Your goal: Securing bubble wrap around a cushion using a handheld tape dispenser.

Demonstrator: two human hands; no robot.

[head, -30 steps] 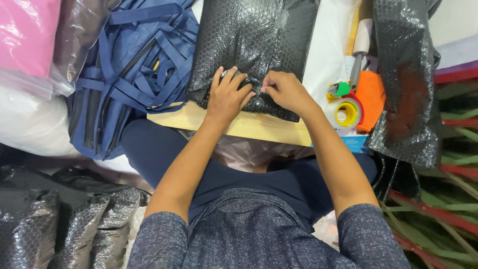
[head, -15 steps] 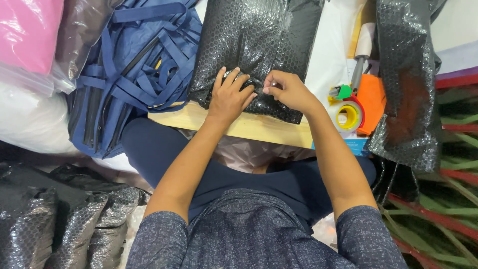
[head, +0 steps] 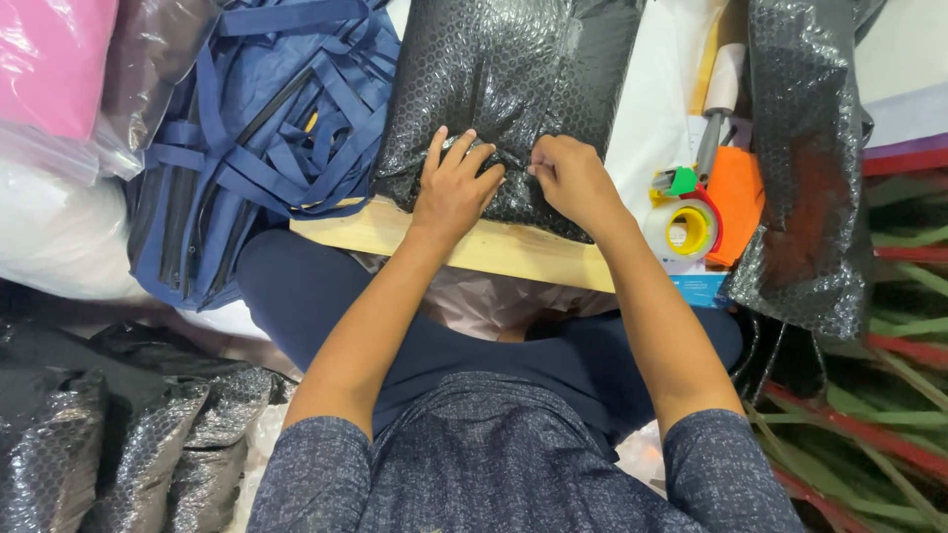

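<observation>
black bubble-wrap parcel (head: 504, 89), lying flat on a pale wooden board (head: 464, 242) that is resting across the seated person's lap, its near edge overhanging the board slightly. left hand (head: 456, 188) is pressing down on the parcel's near end, fingers spread and flat, gripping nothing. right hand (head: 573, 181) is sitting just beside it, fingers curled together and pinching at a fold of the wrap close to the left fingertips; whether a flap is actually caught between them cannot be told. step in hand, as judged: the closing of the near end, with the wrap being folded over and held flat. the next move is likely calling for one hand to be keeping the fold pinned while the other is reaching for tape, since the fold looks ready to spring open if both are lifting. to the right of the board, a tape dispenser (head: 691, 222) with a yellow-cored roll and an orange body is lying near. further right, another black bubble-wrapped item (head: 805, 168) is hanging over the edge. to the left, a blue strapped bag (head: 257, 138); beyond it, a pink packet (head: 49, 59) and a white bag (head: 54, 237). lower left, more black wrapped bundles (head: 99, 434).
</observation>
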